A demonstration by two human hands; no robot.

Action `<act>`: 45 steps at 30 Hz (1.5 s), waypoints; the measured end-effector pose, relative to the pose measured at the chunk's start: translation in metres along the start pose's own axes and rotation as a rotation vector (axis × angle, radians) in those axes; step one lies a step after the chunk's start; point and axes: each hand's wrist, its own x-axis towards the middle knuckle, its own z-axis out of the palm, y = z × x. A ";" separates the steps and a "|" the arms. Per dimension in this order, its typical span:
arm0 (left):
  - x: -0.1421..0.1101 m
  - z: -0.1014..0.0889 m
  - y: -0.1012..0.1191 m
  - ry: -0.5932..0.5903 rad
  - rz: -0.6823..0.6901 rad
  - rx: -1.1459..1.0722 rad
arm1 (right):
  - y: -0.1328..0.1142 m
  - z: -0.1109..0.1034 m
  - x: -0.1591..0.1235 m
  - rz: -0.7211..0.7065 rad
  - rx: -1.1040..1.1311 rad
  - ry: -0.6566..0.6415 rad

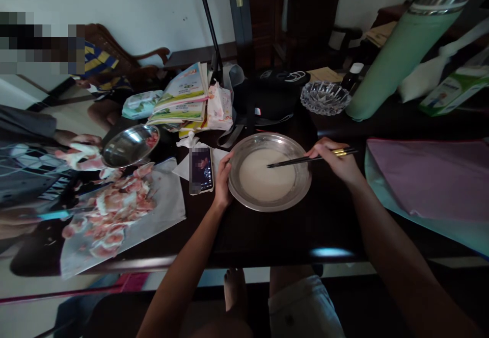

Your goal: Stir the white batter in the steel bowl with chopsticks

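Note:
A wide metal bowl (270,206) stands on the dark table in front of me, with a milky, off-white liquid (263,182) inside. My left hand (223,180) grips the bowl's left rim, fingers on the outside and partly hidden. Between the fingers of my right hand (331,158) is a pair of black chopsticks (292,162) with gold-coloured ends. Their tips dip into the liquid near the middle of the bowl. Just left of my left hand lies a phone (201,170) with its screen lit, partly on white paper.
At left, a co-worker's hands hold raw meat and a blue-handled knife (53,214) over a white board (168,195) with meat pieces. A second metal bowl (130,147), books (183,93), a glass ashtray (324,98), a leaning green flask (401,62) and a pink folder (431,175) surround me.

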 end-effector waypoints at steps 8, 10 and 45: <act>-0.001 0.000 0.000 -0.004 -0.004 0.001 | -0.003 0.004 -0.001 -0.009 0.026 -0.159; -0.001 0.000 -0.001 -0.003 0.001 -0.006 | -0.002 0.003 0.000 -0.017 0.008 -0.097; 0.000 -0.002 -0.003 -0.010 0.006 -0.010 | 0.000 0.001 0.000 -0.031 0.013 -0.050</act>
